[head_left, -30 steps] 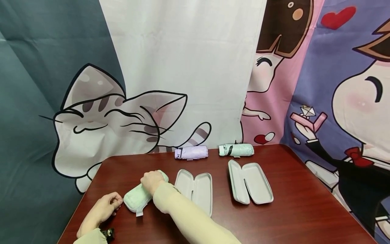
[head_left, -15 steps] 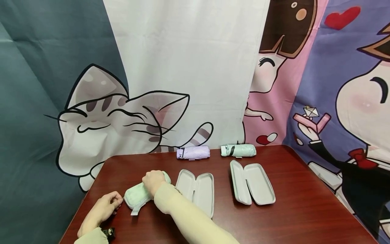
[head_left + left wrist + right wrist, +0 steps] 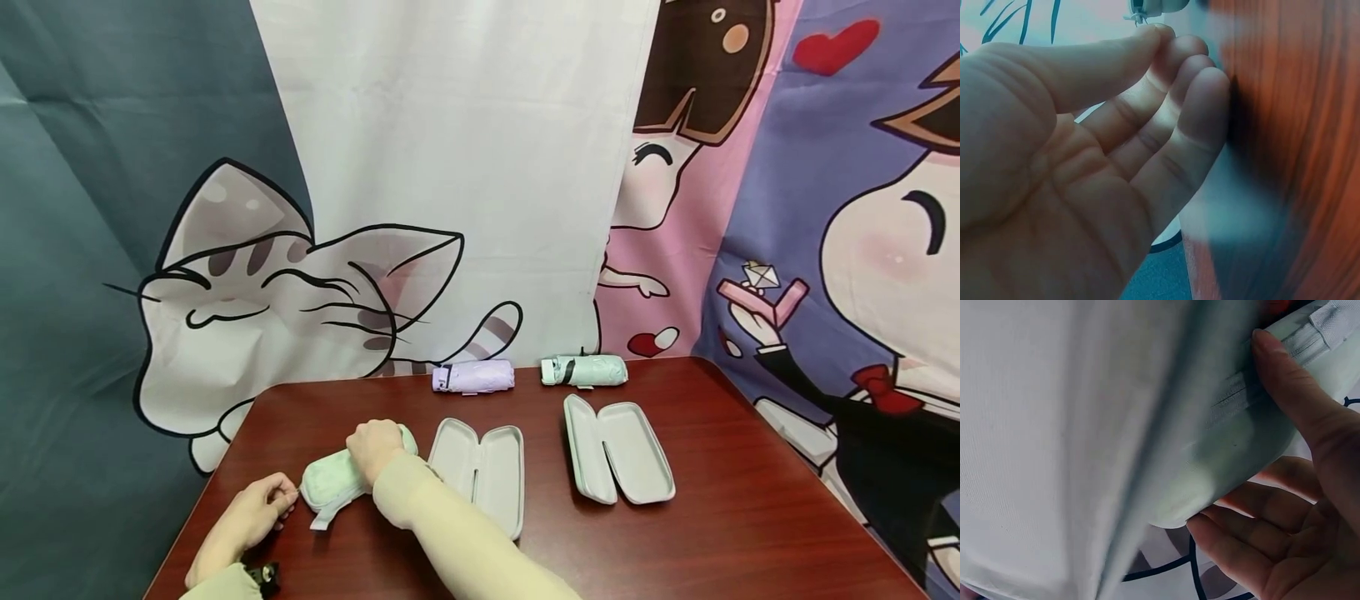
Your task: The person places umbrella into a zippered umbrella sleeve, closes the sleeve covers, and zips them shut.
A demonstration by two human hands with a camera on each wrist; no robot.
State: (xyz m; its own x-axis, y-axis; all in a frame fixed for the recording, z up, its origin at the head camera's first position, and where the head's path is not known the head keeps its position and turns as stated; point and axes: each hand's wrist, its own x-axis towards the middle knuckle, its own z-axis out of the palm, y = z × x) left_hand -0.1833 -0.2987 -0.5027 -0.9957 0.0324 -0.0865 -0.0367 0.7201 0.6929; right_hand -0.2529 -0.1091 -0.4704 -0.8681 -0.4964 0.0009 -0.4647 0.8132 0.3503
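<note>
A closed mint-green zip case (image 3: 328, 480) lies slanted on the left side of the table. My right hand (image 3: 375, 450) grips it by its far end. In the right wrist view, the thumb presses beside the zipper (image 3: 1235, 397) and the curled fingers hold the opposite side. At the near-left end, my left hand (image 3: 255, 510) pinches a thin piece, seemingly the zipper pull, between thumb and index finger. Those fingertips hide most of it in the left wrist view, just below the case's end (image 3: 1150, 6). A pale fabric tab (image 3: 324, 518) hangs from the case.
Two zip cases lie open, one (image 3: 501, 479) close to my right forearm, the other (image 3: 637, 454) farther right. A folded purple umbrella (image 3: 474, 377) and a folded mint umbrella (image 3: 585, 371) rest along the back edge of the brown table (image 3: 750, 517). A printed cloth hangs behind.
The pale tab on the green case has swung left and the case has turned slightly. Both hands keep nearly the same places and hold.
</note>
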